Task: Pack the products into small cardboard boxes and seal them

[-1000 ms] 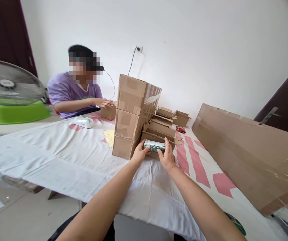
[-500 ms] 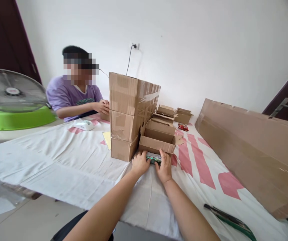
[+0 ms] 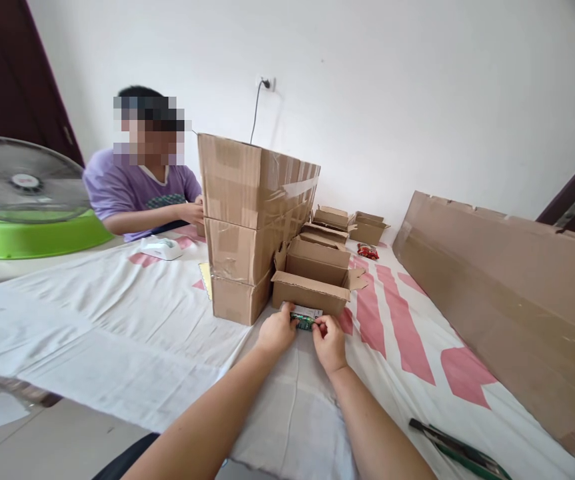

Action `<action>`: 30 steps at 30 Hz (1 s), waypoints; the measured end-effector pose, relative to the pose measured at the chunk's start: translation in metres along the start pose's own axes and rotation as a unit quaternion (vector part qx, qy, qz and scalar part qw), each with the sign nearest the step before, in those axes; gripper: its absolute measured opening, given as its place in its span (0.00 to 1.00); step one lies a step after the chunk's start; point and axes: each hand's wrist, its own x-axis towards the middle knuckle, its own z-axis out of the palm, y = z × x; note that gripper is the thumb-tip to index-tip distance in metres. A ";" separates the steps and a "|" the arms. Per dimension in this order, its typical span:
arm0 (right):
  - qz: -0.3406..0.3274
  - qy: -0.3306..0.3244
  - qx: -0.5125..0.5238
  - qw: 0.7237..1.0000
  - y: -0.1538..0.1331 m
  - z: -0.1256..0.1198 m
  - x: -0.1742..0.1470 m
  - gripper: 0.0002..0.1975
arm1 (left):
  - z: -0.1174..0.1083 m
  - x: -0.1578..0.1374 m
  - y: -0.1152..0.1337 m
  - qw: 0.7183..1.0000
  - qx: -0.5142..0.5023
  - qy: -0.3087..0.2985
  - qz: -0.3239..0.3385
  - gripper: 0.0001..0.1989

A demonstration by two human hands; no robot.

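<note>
A small shiny green packet (image 3: pixel 303 321) with a white strip along its far edge is in front of an open cardboard box (image 3: pixel 310 293). My left hand (image 3: pixel 276 331) grips the packet's left end, its thumb and fingers closed. At the right end my right hand (image 3: pixel 330 343) pinches the packet, fingers curled. The kind of goods in the packet is too small to make out. The open box has its flaps up and rests against a stack of taped cardboard boxes (image 3: pixel 232 247) on its left.
More open boxes (image 3: pixel 325 233) stand behind, near a red wrapped item (image 3: pixel 367 251). A long cardboard panel (image 3: pixel 497 307) borders the right side. A green-handled tool (image 3: pixel 457 447) lies near the front right. Across the table sit a co-worker (image 3: pixel 142 187) and a white tape dispenser (image 3: pixel 161 247).
My right hand's fingers have drawn down from the box's front wall and curled onto the packet's right end. My left fingers have closed more tightly. The view has shifted slightly.
</note>
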 end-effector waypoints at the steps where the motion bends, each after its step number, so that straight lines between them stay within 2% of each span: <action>1: 0.004 0.000 0.003 1.000 -0.001 0.000 0.000 0.05 | 0.001 0.001 -0.001 1.000 -0.008 -0.003 0.009 0.14; 8: 0.007 -0.036 0.018 0.999 -0.005 0.004 -0.004 0.09 | 0.008 -0.001 -0.007 0.993 -0.078 -0.021 0.088 0.20; 13: 0.004 -0.047 -0.003 0.999 0.000 0.010 -0.007 0.19 | 0.021 -0.001 -0.006 0.983 -0.103 -0.033 0.148 0.25; 18: -0.002 -0.052 -0.040 0.998 0.008 0.014 -0.008 0.26 | 0.028 -0.003 -0.003 0.981 -0.075 -0.042 0.172 0.27; 23: -0.018 -0.072 -0.065 0.995 0.013 0.017 -0.009 0.28 | 0.026 -0.007 -0.002 0.980 -0.030 -0.056 0.186 0.29; 30: -0.045 -0.111 -0.093 0.988 0.016 0.020 -0.010 0.29 | 0.019 -0.013 0.005 0.978 0.038 -0.065 0.197 0.22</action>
